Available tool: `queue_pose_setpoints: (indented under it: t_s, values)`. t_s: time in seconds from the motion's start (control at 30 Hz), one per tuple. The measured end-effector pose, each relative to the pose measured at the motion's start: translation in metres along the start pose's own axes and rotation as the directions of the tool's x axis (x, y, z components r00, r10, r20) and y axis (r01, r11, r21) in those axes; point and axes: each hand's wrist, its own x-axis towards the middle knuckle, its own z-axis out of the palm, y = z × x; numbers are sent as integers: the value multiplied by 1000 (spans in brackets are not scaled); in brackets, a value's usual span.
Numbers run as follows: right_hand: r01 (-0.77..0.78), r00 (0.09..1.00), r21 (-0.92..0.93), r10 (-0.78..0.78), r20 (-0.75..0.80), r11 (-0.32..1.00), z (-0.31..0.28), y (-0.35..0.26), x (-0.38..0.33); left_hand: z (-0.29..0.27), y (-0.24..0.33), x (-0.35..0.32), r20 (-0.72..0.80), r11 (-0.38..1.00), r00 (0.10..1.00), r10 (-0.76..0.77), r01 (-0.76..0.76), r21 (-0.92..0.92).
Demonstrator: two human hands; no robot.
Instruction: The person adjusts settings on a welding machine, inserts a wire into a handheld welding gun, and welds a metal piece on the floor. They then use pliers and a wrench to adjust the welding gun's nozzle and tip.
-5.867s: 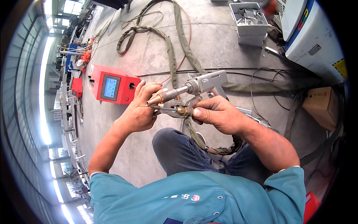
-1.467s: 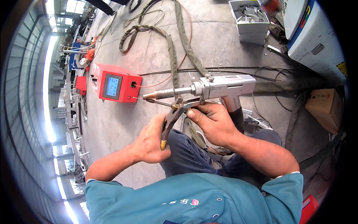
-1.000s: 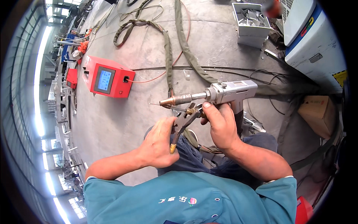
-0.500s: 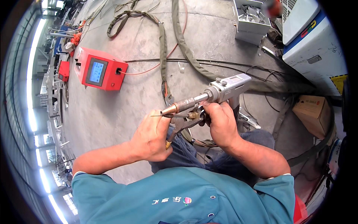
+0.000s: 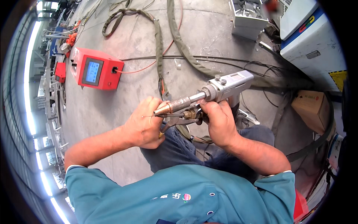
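Observation:
A silver handheld welding gun (image 5: 233, 86) lies across the middle, its copper nozzle (image 5: 163, 108) pointing left. My right hand (image 5: 220, 125) is closed round the gun's underside, thumb up beside the brass wire-feed fitting (image 5: 191, 113). From that fitting a thin tube runs under the nozzle, and a fine wire (image 5: 148, 116) sticks out past the tip. My left hand (image 5: 143, 125) is closed on pliers (image 5: 172, 122) with a yellow-ended handle (image 5: 161, 133), just below the nozzle. The pliers' jaws reach toward the fitting; whether they touch it I cannot tell.
A red control box (image 5: 97, 69) with a lit screen stands on the floor at left. Sheathed hoses (image 5: 179, 41) and cables cross the floor. At right are a white machine cabinet (image 5: 313, 52), a cardboard box (image 5: 308, 112) and a bin (image 5: 249, 24) of metal pieces.
My left hand and the pliers have moved slightly left and up. The nozzle end has also shifted a little left, and my right hand has barely moved. Both hands keep their hold.

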Motion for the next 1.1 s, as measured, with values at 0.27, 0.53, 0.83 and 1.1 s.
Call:
queue_pose_setpoints:
  t_s: [0.27,0.53,0.83,1.1]
  values:
    - [52,988,-133,-71,-136,990,-5,-16,29,19,26,-23,-193,964,951,-240,257,64]
    - [102,986,-180,-123,-109,978,-7,-12,34,24,40,-25,130,-179,959,-251,86,-980]
    - [148,976,-256,-182,-116,955,0,-18,31,39,66,-24,115,-107,907,-404,78,-991]
    - [89,980,-342,-143,-136,935,4,-12,29,14,70,-14,-42,809,874,-484,428,-404]
